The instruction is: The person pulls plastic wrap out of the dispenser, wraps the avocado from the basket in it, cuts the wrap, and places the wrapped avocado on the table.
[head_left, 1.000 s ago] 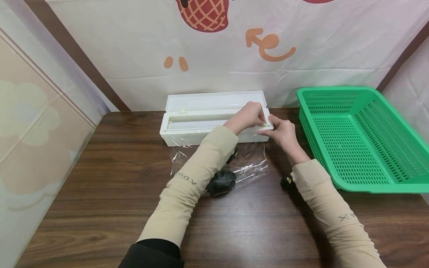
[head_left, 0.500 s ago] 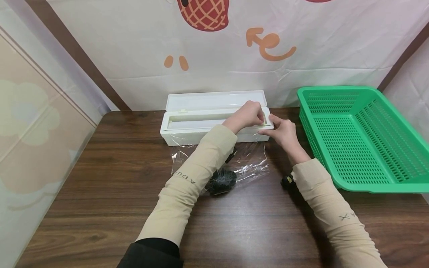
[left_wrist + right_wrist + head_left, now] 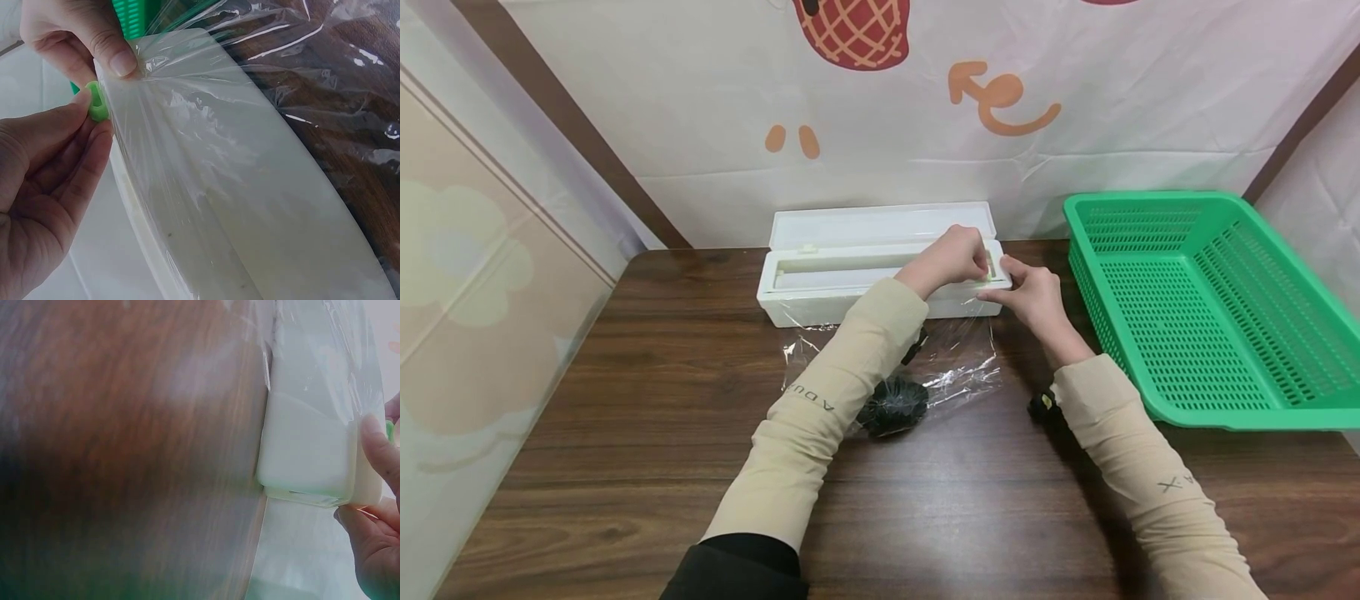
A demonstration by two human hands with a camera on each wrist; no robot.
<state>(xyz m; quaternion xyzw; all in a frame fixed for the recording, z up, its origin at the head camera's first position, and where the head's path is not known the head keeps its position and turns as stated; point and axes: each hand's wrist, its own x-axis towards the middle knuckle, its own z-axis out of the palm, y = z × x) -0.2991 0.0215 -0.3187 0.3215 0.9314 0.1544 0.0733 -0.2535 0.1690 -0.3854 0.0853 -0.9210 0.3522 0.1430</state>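
A long white plastic-wrap dispenser box stands at the back of the table, its lid up. Clear plastic wrap stretches over its front edge and hangs down onto the table. At the box's right end my left hand pinches a small green slide cutter between thumb and fingers. My right hand grips the same corner, thumb pressing the wrap against the rim. A dark rounded lump lies in front, overlapped by the film and partly hidden by my left sleeve.
To the right stands a green slatted basket, close beside my right forearm. A printed white cloth hangs right behind the box. The brown wooden table extends to the left and front. Small black wrist cameras sit under the sleeves.
My left hand and the green slide cutter have shifted very slightly left along the box's edge. My right hand keeps its grip on the corner.
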